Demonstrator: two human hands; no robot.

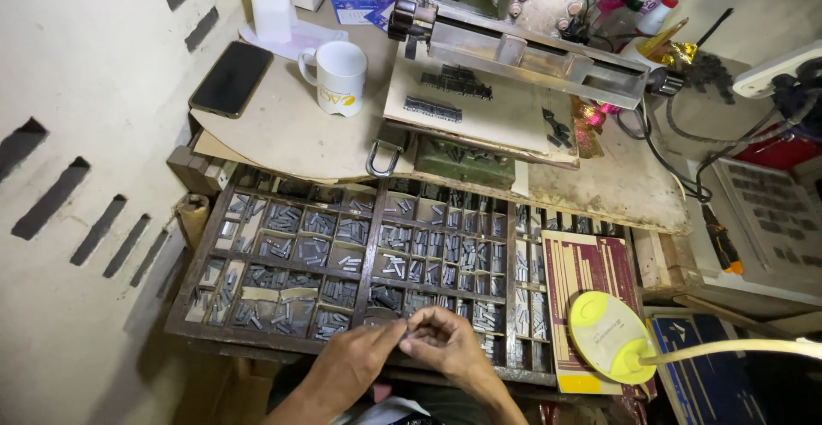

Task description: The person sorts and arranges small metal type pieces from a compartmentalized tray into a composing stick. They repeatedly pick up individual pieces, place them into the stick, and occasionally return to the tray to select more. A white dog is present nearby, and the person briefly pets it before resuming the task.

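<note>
Your L hand (355,361) & R hand (445,344) meet at the type case (184,326) near edge, fingertips pinched shut on a small metal sort (409,332). Tiny, stiff, likely slippery: grip by long sides. Mug (338,76) & phone (231,78) beyond the case.

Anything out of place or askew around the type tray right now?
One oddity: a maroon striped booklet lies over the right end of the wooden type tray, covering compartments, with a yellow disc on top. Both hands meet at the tray's front edge.
</note>
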